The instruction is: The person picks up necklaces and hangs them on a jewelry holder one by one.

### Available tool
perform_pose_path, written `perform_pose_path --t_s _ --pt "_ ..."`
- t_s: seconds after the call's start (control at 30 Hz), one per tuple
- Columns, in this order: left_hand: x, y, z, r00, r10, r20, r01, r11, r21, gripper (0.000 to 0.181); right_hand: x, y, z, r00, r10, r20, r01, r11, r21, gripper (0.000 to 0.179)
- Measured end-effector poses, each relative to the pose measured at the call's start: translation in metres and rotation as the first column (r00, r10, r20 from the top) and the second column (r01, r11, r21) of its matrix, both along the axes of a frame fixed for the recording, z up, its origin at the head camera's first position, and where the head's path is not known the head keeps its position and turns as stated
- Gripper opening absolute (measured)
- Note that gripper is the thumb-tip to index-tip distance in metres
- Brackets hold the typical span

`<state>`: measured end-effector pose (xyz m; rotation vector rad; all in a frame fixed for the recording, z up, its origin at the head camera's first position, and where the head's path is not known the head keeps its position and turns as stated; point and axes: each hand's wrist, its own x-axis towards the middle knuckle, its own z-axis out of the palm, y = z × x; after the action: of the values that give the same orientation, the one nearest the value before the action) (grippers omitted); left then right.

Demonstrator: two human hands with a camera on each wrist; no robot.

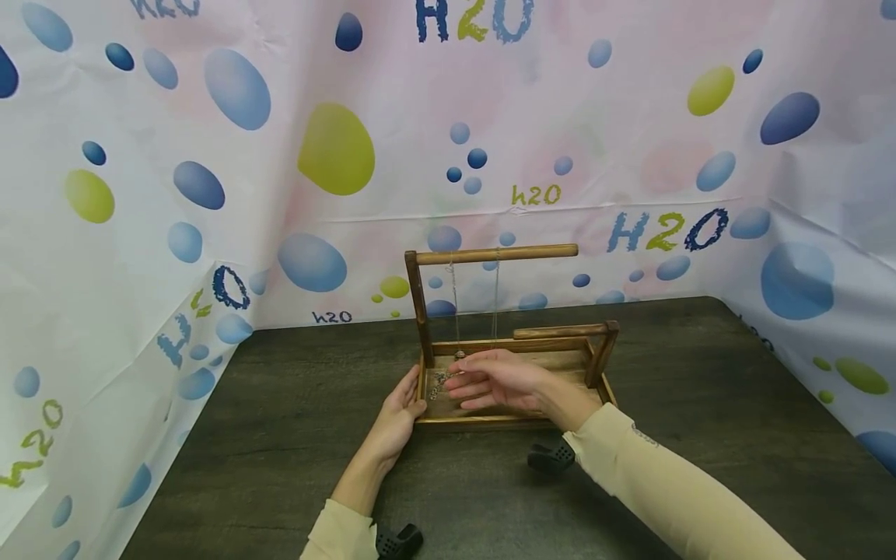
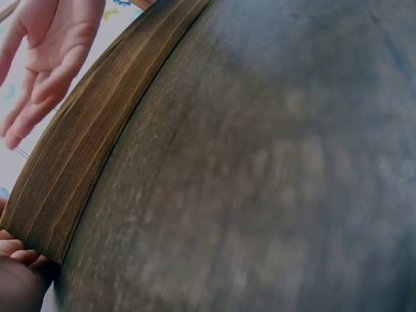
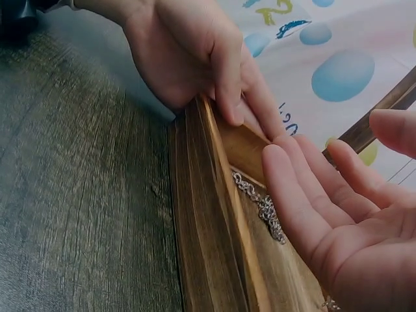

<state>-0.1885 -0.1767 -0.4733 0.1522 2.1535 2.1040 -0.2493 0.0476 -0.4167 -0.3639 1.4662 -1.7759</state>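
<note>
A wooden jewelry stand (image 1: 483, 422) with a shallow tray base sits on the table. My left hand (image 1: 392, 424) grips the tray's left end, thumb over the rim, as the right wrist view shows. Over the tray floor hovers my right hand (image 1: 500, 379), fingers spread and slightly bent, nothing in it. A silver chain (image 3: 266, 211) lies heaped in the tray's left part, beside the right fingertips. Two thin necklaces (image 1: 496, 299) hang from the tall upper bar (image 1: 497, 253). The lower end of one is hidden behind the right hand.
A shorter, lower bar (image 1: 560, 332) stands on a post at the stand's right end. Dark wood-grain table (image 1: 245, 467) surrounds the stand. Behind and at the sides hangs a white sheet (image 1: 392, 155) with blue and green dots and lettering.
</note>
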Motion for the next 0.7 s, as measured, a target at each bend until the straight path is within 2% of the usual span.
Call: perform_pose_path --t_s 0.1,0.7 --pt "-0.001 0.0 0.0 1.0 0.001 0.0 -0.001 1.0 -0.001 0.065 -0.003 0.0 -0.003 1.0 -0.011 0.016 0.011 1.0 0.014 0.048" --pt "0.0 0.0 0.001 1.0 0.005 0.013 -0.005 1.0 0.001 0.065 -0.015 -0.002 -0.013 0.998 -0.059 -0.005 0.059 0.99 0.129 0.047"
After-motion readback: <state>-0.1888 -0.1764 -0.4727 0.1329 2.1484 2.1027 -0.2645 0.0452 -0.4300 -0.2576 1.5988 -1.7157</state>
